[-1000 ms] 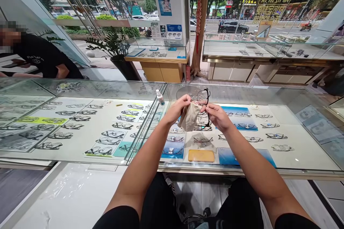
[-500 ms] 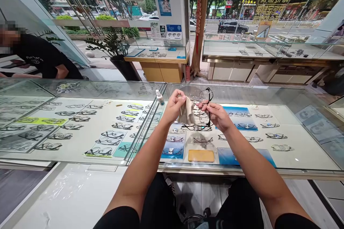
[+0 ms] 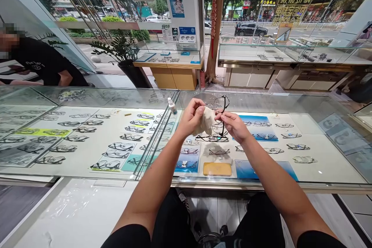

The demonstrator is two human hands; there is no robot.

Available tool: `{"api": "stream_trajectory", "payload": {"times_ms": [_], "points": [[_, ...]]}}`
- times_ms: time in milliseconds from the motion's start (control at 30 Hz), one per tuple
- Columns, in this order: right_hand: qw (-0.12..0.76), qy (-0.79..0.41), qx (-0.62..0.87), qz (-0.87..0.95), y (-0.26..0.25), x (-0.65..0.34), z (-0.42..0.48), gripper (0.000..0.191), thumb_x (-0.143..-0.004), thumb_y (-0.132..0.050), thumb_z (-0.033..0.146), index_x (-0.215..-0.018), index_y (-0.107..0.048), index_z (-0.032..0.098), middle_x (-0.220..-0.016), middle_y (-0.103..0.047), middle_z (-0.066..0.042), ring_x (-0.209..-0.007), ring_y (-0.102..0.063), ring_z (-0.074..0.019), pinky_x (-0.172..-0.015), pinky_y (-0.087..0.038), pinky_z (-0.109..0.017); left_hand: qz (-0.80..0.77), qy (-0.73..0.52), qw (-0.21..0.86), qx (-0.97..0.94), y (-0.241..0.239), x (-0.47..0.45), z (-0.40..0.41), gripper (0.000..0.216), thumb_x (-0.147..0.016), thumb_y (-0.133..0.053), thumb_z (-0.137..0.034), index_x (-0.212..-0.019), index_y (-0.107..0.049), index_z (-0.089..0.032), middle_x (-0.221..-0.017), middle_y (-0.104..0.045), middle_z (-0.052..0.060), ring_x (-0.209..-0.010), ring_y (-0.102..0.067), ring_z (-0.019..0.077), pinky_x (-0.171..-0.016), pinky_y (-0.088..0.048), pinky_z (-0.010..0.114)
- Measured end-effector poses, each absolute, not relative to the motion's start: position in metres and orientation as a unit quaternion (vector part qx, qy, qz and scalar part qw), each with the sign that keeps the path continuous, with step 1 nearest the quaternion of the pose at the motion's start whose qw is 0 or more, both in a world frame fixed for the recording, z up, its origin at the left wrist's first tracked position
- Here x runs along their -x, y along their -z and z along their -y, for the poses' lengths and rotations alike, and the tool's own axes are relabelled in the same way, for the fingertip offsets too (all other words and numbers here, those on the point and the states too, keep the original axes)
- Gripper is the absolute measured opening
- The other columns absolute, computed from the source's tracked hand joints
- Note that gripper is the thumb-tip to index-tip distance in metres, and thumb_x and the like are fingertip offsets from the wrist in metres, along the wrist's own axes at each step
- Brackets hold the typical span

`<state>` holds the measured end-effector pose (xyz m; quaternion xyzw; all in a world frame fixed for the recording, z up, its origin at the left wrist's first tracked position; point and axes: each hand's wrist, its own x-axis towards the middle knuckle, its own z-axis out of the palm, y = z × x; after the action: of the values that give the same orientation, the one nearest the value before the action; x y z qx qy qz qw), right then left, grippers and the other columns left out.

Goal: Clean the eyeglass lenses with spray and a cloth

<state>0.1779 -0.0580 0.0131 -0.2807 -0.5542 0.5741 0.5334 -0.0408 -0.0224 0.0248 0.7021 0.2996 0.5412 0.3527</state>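
My left hand (image 3: 191, 117) is closed on a cream-coloured cloth (image 3: 207, 120), pinched between thumb and fingers and hanging in folds. Close beside it, my right hand (image 3: 235, 124) grips a pair of black-framed eyeglasses (image 3: 224, 104) near the middle of the frame. The glasses are turned on end, one lens above the fingers and the other below. The cloth's right edge comes up to the glasses; I cannot tell whether it presses on a lens. Both hands are above the glass display counter (image 3: 334, 162).
A small white spray bottle (image 3: 172, 106) stands on the counter left of my hands. Under the glass lie rows of eyeglasses, blue cards (image 3: 183, 166) and a yellow case (image 3: 217, 169). A person in black (image 3: 43, 62) leans at the far left beyond the counter, near a potted plant (image 3: 130, 70).
The cloth has moved right, from beside my left fingers to up against the glasses. My right hand keeps its hold on the frame, shifted very slightly.
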Motion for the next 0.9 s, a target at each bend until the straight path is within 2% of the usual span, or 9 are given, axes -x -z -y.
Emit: {"api": "stream_trajectory", "payload": {"times_ms": [100, 267, 400, 533, 700, 900], "points": [[0.522, -0.551, 0.297, 0.58, -0.011, -0.178, 0.058, 0.045, -0.084, -0.088, 0.072, -0.095, -0.09, 0.028, -0.116, -0.082, -0.007, -0.132, -0.068, -0.0331, -0.127, -0.043, -0.05, -0.324, -0.52, 0.298, -0.732, -0.028, 0.04, 0.029, 0.038, -0.107, -0.065, -0.062, -0.113, -0.067, -0.024, -0.1, -0.067, 0.005, -0.08, -0.057, 0.0189, -0.076, -0.045, 0.033], [0.515, -0.524, 0.303, 0.607, -0.005, -0.18, 0.055, 0.045, -0.089, -0.085, 0.071, -0.099, -0.091, 0.027, -0.113, -0.084, -0.007, -0.125, -0.071, -0.0321, -0.121, -0.047, -0.049, -0.349, -0.478, 0.286, -0.754, -0.036, 0.04, 0.037, 0.034, -0.103, -0.07, -0.056, -0.112, -0.073, -0.023, -0.089, -0.069, 0.002, -0.07, -0.055, 0.0173, -0.067, -0.04, 0.031], [0.515, -0.521, 0.301, 0.61, -0.004, -0.181, 0.054, 0.045, -0.09, -0.084, 0.071, -0.099, -0.091, 0.028, -0.114, -0.084, -0.008, -0.123, -0.072, -0.0319, -0.117, -0.05, -0.047, -0.364, -0.454, 0.272, -0.766, -0.04, 0.046, 0.036, 0.036, -0.098, -0.076, -0.058, -0.099, -0.077, -0.022, -0.088, -0.074, 0.003, -0.071, -0.058, 0.0168, -0.067, -0.04, 0.03], [0.515, -0.511, 0.306, 0.616, -0.004, -0.183, 0.053, 0.044, -0.091, -0.083, 0.07, -0.098, -0.091, 0.028, -0.109, -0.083, -0.007, -0.118, -0.071, -0.0308, -0.116, -0.049, -0.047, -0.363, -0.391, 0.314, -0.785, -0.046, 0.056, 0.032, 0.043, -0.094, -0.079, -0.061, -0.084, -0.078, -0.02, -0.075, -0.072, 0.003, -0.07, -0.06, 0.0178, -0.064, -0.039, 0.029], [0.511, -0.513, 0.311, 0.616, -0.006, -0.183, 0.054, 0.045, -0.09, -0.083, 0.072, -0.094, -0.089, 0.027, -0.107, -0.083, -0.007, -0.119, -0.071, -0.0313, -0.116, -0.048, -0.047, -0.317, -0.341, 0.381, -0.799, -0.052, 0.063, 0.029, 0.044, -0.095, -0.079, -0.06, -0.079, -0.078, -0.019, -0.076, -0.071, 0.003, -0.073, -0.063, 0.0186, -0.068, -0.043, 0.029], [0.559, -0.532, 0.301, 0.56, -0.009, -0.183, 0.052, 0.039, -0.085, -0.089, 0.067, -0.09, -0.088, 0.029, -0.105, -0.084, -0.005, -0.12, -0.071, -0.0313, -0.121, -0.045, -0.048, -0.289, -0.436, 0.415, -0.744, -0.052, 0.066, 0.021, 0.05, -0.09, -0.084, -0.064, -0.073, -0.074, -0.018, -0.078, -0.069, 0.005, -0.073, -0.061, 0.0178, -0.069, -0.047, 0.03]]}}
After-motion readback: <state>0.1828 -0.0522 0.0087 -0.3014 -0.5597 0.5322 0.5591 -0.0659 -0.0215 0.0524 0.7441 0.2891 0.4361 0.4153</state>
